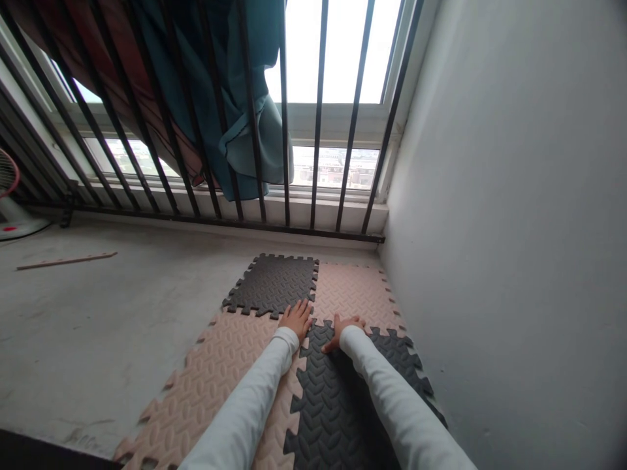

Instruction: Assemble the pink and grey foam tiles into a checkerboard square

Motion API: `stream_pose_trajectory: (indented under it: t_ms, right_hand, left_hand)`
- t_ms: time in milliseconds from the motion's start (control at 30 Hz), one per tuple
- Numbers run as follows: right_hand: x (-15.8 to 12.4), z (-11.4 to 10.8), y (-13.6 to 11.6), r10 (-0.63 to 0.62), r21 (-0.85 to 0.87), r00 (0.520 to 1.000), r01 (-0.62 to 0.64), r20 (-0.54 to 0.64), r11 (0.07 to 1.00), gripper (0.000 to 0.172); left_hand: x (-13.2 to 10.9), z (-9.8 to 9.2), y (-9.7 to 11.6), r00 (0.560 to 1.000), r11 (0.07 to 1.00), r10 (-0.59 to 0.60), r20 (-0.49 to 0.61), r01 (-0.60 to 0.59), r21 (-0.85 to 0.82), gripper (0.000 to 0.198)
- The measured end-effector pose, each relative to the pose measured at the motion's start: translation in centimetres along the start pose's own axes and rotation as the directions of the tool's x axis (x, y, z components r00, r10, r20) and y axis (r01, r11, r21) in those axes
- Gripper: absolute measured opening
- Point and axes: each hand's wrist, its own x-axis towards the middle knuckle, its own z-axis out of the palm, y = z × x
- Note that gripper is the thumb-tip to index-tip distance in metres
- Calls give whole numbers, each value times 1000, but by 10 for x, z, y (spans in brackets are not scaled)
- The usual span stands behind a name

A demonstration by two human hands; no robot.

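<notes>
Four-cornered foam puzzle mats with toothed edges lie on the floor in front of me. My left hand (296, 318) rests flat, fingers spread, where the far black foam mat (274, 284) meets the near pink foam mat (220, 372). My right hand (343, 330) lies with its fingers apart across the seam between the far pink foam mat (355, 294) and the near black foam mat (333, 398). Near the left hand, the teeth of the near pink and near black mats do not fully mesh. Neither hand grasps anything.
A white wall (509, 228) rises close on the right. Dark metal railing (225, 222) runs along the window, with a teal curtain (206, 85) hanging behind it. On the grey floor (122, 326) lie a thin strip (68, 261) and, at far left, a fan (14, 215).
</notes>
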Motion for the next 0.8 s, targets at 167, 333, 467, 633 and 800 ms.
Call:
stream_pose_trajectory:
  t_ms: [167, 333, 467, 633, 800]
  right_hand:
    - [3, 2, 1, -6, 10, 1000, 6, -9, 1000, 116]
    - [5, 3, 1, -14, -1, 1000, 14, -8, 1000, 120]
    - [6, 4, 1, -18, -22, 1000, 17, -14, 1000, 121]
    - [6, 4, 1, -12, -25, 1000, 11, -19, 1000, 120]
    - [7, 4, 0, -3, -17, 1000, 2, -23, 1000, 123]
  left_hand:
    - [-3, -5, -5, 994, 995, -81, 73, 86, -60, 62]
    - [-17, -12, -32, 894, 896, -442, -71, 443, 13, 69]
    - [-26, -25, -60, 935, 937, -348, 61, 348, 11, 57]
    - [-38, -29, -97, 726, 724, -673, -144, 686, 72, 73]
    - [-44, -35, -130, 770, 772, -635, 54, 633, 54, 78]
